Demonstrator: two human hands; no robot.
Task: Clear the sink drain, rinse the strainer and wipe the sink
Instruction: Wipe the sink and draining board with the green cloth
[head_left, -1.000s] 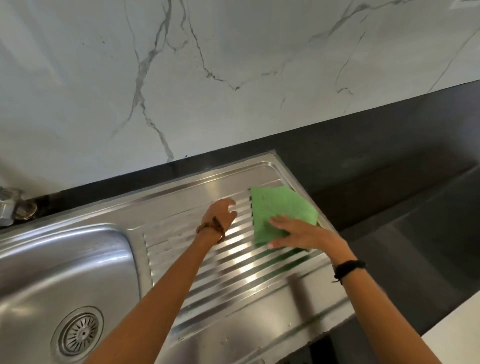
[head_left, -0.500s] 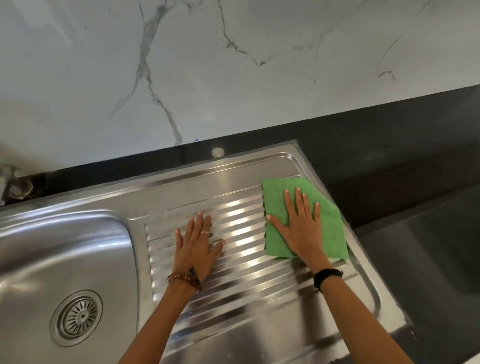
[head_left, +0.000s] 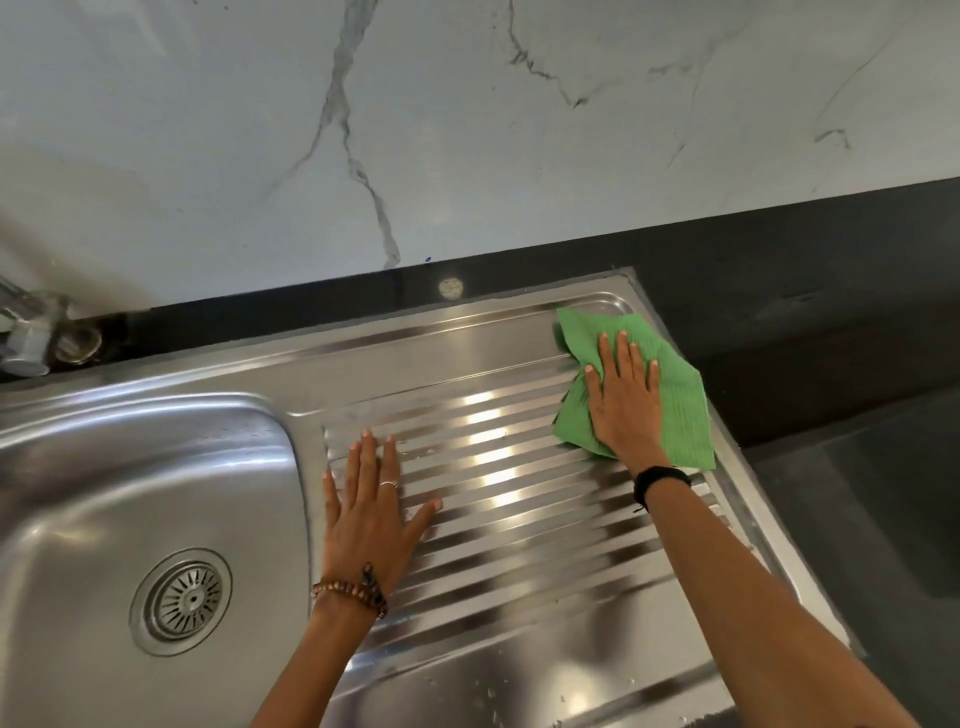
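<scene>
A steel sink fills the lower left, with its round strainer seated in the drain. To its right lies the ribbed drainboard. A green cloth lies flat at the drainboard's far right corner. My right hand presses flat on the cloth, fingers spread and pointing away from me. My left hand rests palm down on the ribs near the basin's edge, fingers apart, holding nothing.
The tap base stands at the far left behind the basin. A marble-patterned wall rises behind a black countertop. A lower dark surface lies to the right of the drainboard's edge.
My right hand has slid the green cloth away from me toward the drainboard's far right corner. My left hand has stayed flat on the ribs, and the view has shifted.
</scene>
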